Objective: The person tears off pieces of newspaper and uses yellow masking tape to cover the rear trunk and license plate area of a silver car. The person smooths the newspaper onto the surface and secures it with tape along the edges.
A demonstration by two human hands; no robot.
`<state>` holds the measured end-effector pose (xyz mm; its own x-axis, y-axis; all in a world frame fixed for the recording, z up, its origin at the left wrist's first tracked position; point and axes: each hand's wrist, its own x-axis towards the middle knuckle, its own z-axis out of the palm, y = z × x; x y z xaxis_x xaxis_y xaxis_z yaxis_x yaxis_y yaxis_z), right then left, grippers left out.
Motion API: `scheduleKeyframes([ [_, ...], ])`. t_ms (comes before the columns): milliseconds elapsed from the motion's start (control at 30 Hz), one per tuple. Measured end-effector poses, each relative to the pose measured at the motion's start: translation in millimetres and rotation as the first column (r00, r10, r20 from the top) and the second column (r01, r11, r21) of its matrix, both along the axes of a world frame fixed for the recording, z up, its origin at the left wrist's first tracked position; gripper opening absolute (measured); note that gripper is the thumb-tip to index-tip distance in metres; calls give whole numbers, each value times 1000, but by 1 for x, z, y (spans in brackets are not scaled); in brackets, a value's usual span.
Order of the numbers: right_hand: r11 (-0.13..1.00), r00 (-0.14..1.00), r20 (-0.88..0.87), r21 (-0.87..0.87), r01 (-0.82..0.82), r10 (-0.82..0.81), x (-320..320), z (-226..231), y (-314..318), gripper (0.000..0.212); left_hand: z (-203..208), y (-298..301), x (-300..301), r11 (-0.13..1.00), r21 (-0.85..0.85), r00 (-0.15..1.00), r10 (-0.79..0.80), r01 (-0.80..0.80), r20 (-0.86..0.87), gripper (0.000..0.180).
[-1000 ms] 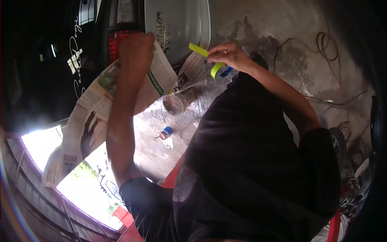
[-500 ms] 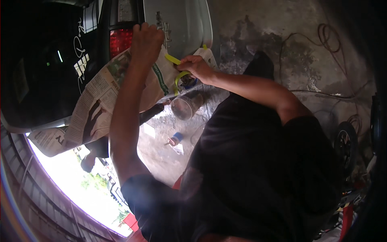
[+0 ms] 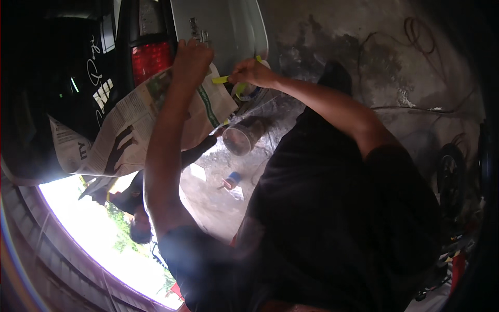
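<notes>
A newspaper sheet (image 3: 136, 120) hangs across the side of a vehicle, below its red tail light (image 3: 150, 61) and the pale body panel (image 3: 223, 28). At the sheet's upper edge, beside the metal lettering on the panel, my left hand (image 3: 192, 61) is closed with its fingers bent down; the fingertips are partly hidden. To its right, my right hand (image 3: 253, 73) pinches a strip of yellow-green masking tape (image 3: 221, 80), whose free end sticks out toward the newspaper. The tape roll (image 3: 250, 92) hangs just under that hand.
Below the newspaper a clear plastic tub (image 3: 240, 138) sits on the stained concrete floor, with a small blue-topped container (image 3: 232, 179) nearby. Another person (image 3: 136, 205) is beyond my left arm. A hose (image 3: 420, 44) and a wheel (image 3: 450, 177) lie to the right.
The newspaper's far left end has swung up against the dark vehicle side. My right hand has shifted slightly up and left, holding the tape strip flatter. The other person shows more.
</notes>
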<state>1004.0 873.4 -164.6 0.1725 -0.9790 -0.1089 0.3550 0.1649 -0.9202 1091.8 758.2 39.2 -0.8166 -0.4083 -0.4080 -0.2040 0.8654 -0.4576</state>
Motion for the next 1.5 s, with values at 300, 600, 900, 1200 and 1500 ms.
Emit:
scheduleKeyframes([
  [300,998,992,-110,-15,65,-66,27,0,-26,36,-4,-2,6,999,26,1000,26,-25,-10,9],
  [600,995,956,-285,-97,35,-62,44,3,-34,35,-2,8,2,994,9,989,111,-113,94,23],
  [900,981,523,-841,-190,-41,-141,23,-52,-51,43,20,99,3,951,194,903,294,-242,-313,28],
  [1200,945,955,-30,-144,-295,294,-112,134,17,35,9,187,24,717,656,57,684,-237,-727,43],
  [1500,718,874,-438,-676,-164,-213,-87,253,48,22,47,218,26,526,840,-536,751,134,-385,27],
])
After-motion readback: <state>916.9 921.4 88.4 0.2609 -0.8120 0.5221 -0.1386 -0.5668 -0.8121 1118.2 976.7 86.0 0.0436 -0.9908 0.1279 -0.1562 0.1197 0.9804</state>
